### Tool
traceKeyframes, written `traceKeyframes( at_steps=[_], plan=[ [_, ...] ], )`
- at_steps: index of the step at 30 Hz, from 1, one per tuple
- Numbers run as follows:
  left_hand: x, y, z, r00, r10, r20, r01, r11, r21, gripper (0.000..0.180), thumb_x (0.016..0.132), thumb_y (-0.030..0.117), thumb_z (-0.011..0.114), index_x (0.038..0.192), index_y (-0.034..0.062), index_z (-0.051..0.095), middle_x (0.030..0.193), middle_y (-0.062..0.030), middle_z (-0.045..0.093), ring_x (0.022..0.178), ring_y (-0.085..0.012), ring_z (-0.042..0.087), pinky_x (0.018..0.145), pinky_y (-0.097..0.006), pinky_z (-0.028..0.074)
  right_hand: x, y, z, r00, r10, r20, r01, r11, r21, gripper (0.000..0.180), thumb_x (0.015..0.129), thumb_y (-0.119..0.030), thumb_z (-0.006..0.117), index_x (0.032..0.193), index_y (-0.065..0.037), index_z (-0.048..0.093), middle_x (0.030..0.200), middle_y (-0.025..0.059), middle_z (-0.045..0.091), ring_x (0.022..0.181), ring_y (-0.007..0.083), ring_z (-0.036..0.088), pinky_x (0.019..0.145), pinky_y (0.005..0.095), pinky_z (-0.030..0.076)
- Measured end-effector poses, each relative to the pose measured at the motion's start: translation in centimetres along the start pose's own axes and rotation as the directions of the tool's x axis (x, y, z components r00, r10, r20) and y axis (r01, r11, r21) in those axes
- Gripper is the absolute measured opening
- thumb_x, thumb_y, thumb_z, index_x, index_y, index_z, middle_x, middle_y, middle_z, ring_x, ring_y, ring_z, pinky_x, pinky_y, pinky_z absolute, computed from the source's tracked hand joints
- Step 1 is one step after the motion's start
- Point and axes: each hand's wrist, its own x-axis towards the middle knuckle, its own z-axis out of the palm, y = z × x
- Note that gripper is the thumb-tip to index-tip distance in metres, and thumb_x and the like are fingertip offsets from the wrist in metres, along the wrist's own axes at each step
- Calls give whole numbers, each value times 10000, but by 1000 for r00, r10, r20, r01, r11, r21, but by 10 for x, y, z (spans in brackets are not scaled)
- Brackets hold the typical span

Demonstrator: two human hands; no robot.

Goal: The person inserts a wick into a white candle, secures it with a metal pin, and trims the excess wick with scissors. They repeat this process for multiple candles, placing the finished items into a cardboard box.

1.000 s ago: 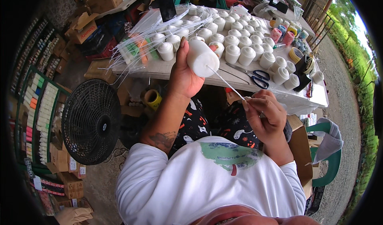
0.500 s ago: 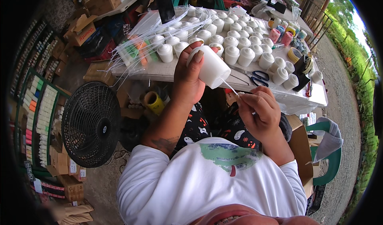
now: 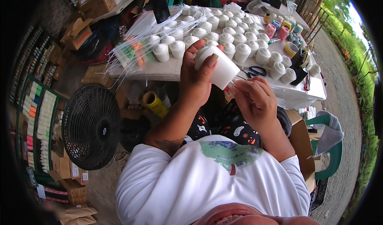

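Note:
My left hand (image 3: 194, 78) is wrapped round a white candle (image 3: 224, 74), a smooth cylinder tilted so that one flat end faces down to the right. The thumb lies across its side. At that end, the fingers of my right hand (image 3: 257, 99) are pinched together on a thin white wick (image 3: 233, 82); only a short length of it shows between candle and fingertips. Beyond my hands, several similar white candles (image 3: 242, 52) with domed tops stand in rows on the table (image 3: 159, 72). Dark-handled scissors (image 3: 256, 71) lie just past my right hand.
Long white strands (image 3: 131, 51) spread over the table's left part and hang off its edge. Coloured spools (image 3: 282, 33) and a black tape dispenser (image 3: 297, 67) are at the right. A black fan (image 3: 91, 127) stands left of me, a green chair (image 3: 333, 155) to the right.
The candle has moved slightly right and down, closer to my right hand. The visible length of wick between candle and right fingertips has become much shorter.

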Motion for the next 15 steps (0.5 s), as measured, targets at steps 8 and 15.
traceKeyframes(
  at_steps=[8, 15],
  plan=[
    [8, -4, 5, 998, 30, -61, -29, 999, 17, 519, 842, 157, 664, 1229, 23, 345, 1165, -195, 558, 1065, -205, 545, 931, -357, 444, -22, -1, -3, 930, 365, -43, -354, 921, 160, 215, 749, -14, 714, 917, -37, 581, 728, 65, 604, 640, 197, 597, 578, 287, 475],
    [7, -5, 14, 998, 29, -52, -22, 992, 125, 560, 845, 221, 655, 1263, 16, 343, 1211, -214, 510, 1115, -241, 515, 960, -392, 426, -15, 7, -13, 950, 307, -59, -303, 951, 64, 150, 755, -15, 701, 832, -50, 577, 713, 64, 596, 644, 214, 576, 583, 303, 464]
  ],
)
